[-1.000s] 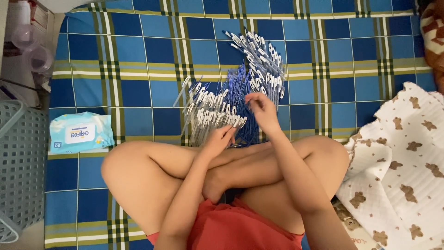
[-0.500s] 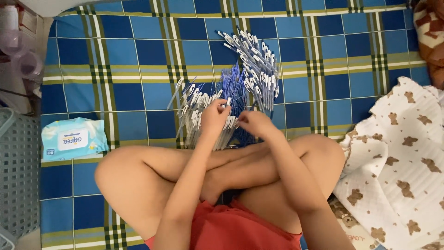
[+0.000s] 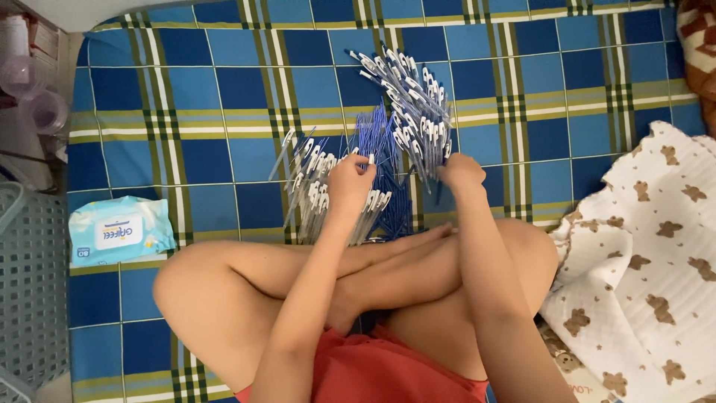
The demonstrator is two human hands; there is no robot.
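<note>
The head camera showed the left hand point(image 3: 349, 181) curled closed around a white-capped pen point(image 3: 370, 158), resting on a loose pile of blue pens point(image 3: 377, 149) just beyond the person's crossed legs point(image 3: 298, 276), while the right hand point(image 3: 461, 173) lay close beside it, fingers bent down onto the pens, though whether it gripped one could not be told. Past the right hand a second cluster of white-capped pens point(image 3: 414, 104) fanned across the blue checked blanket point(image 3: 194, 89). Well left of the left hand sat a pack of wipes point(image 3: 119, 230) and a grey basket point(image 3: 30, 291), and a bear-print cloth point(image 3: 641, 246) lay off to the right.
</note>
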